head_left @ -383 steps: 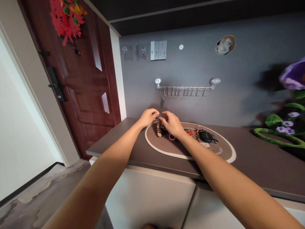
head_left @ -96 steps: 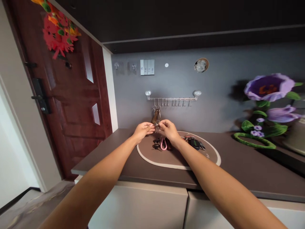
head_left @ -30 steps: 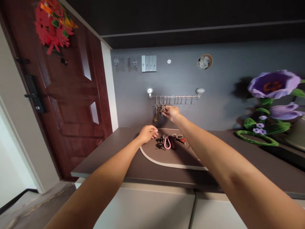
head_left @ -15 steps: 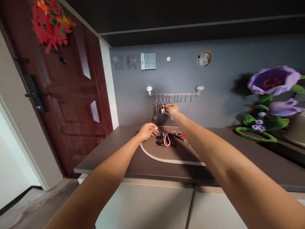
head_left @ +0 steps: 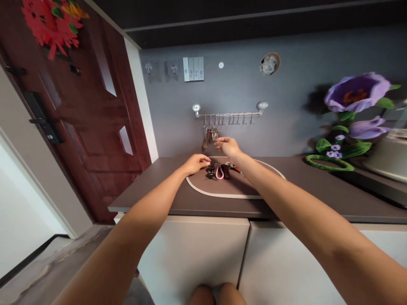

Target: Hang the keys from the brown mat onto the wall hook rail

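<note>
Several key rings hang from the left end of a metal hook rail (head_left: 229, 114) on the grey wall. Among them are a brown key fob (head_left: 207, 140) and a bunch of silver keys (head_left: 215, 134). Just below and right of the silver keys is my right hand (head_left: 228, 146), its fingers stretched out with nothing visible in them. My left hand (head_left: 195, 164) is over the left edge of the mat, fingers apart and empty. Beside its fingertips lie dark keys (head_left: 210, 173), a pink loop strap (head_left: 219, 171), a dark brown key case (head_left: 226, 172) and a red key holder (head_left: 237, 168), partly behind my right hand.
The brown mat (head_left: 235, 196) with a pale rim lies on the dark counter (head_left: 143, 186). Purple plush flowers (head_left: 358, 95) stand at the right. A dark shelf (head_left: 222, 25) overhangs, white cabinet doors (head_left: 197, 245) are below, and a red-brown door (head_left: 92, 127) stands left.
My right hand has drawn down and slightly left, away from the hooks, leaving the silver keys hanging. My left hand stays by the mat. The view has tilted downward.
</note>
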Available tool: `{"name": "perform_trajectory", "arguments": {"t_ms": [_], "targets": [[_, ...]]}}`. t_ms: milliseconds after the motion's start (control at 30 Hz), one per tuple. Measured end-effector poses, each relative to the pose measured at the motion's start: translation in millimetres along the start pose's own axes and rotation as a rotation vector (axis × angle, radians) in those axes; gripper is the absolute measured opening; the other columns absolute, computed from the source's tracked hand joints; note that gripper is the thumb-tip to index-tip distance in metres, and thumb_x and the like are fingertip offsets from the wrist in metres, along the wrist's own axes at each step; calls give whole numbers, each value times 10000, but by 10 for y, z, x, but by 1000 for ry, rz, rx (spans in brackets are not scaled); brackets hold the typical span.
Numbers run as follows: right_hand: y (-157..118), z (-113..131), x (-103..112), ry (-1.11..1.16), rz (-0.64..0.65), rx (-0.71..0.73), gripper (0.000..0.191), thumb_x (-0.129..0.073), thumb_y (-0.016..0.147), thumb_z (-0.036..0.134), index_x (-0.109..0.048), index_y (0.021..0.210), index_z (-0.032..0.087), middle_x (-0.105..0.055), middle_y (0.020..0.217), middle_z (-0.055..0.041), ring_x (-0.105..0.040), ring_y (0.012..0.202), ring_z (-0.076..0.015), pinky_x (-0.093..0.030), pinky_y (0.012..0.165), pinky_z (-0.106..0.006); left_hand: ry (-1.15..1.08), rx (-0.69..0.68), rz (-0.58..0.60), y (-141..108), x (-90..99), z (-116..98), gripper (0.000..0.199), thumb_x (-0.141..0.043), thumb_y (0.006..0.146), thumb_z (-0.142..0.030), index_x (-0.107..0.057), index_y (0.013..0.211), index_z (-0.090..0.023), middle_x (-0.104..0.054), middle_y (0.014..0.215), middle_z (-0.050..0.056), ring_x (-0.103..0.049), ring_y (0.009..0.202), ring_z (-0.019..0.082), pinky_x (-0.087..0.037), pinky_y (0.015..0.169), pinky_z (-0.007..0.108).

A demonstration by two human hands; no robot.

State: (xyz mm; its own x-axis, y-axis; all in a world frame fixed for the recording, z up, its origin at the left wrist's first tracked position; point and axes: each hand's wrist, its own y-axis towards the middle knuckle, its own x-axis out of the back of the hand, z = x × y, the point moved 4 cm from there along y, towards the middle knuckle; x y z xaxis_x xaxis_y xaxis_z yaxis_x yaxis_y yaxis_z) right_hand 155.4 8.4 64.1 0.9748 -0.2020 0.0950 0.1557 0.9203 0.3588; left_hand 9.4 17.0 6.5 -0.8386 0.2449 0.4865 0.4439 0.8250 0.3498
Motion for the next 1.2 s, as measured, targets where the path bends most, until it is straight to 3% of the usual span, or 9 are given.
{"name": "perform_trajectory", "arguments": {"t_ms": [233,467,667,900,1200], "targets": [[-295,-249,44,-320,110,208,162,-526,717,213,-593,846,142,-641,832,-47,-573,737,-117,-433,728,-260,88,1,86,-47,-26,-57,219,-621,659,-234,-639,843,-117,-652,818,60,-570,722,126,-431,743,281],[-359,-264,29,-679,185,304,176,-503,737,190,-623,864,169,-650,829,-34,-572,740,-122,-419,744,-249,232,31,135,-101,-38,-114,248,-583,675,-284,-654,843,-116,-653,806,54,-562,712,131,-420,688,259],[-319,-294,-5,-741,191,299,203,-488,749,200,-625,896,167,-648,783,-35,-572,684,-120,-424,701,-230,253,54,133,-89,-35,-98,230,-615,638,-274,-662,797,-114,-654,752,42,-553,673,119,-415,675,250],[-288,-289,-37,-743,195,316,191,-502,736,186,-633,874,167,-650,796,-33,-562,677,-113,-416,695,-222,26,135,89,-29,-35,33,136,-627,640,-188,-639,736,-94,-635,664,34,-533,594,90,-420,663,249],[-277,-283,-41,-704,195,330,190,-501,725,161,-639,856,171,-654,807,-38,-560,688,-124,-410,694,-230,-162,192,-19,-58,16,-4,74,-599,710,-154,-562,740,-98,-563,589,0,-499,522,62,-413,597,234]]}}
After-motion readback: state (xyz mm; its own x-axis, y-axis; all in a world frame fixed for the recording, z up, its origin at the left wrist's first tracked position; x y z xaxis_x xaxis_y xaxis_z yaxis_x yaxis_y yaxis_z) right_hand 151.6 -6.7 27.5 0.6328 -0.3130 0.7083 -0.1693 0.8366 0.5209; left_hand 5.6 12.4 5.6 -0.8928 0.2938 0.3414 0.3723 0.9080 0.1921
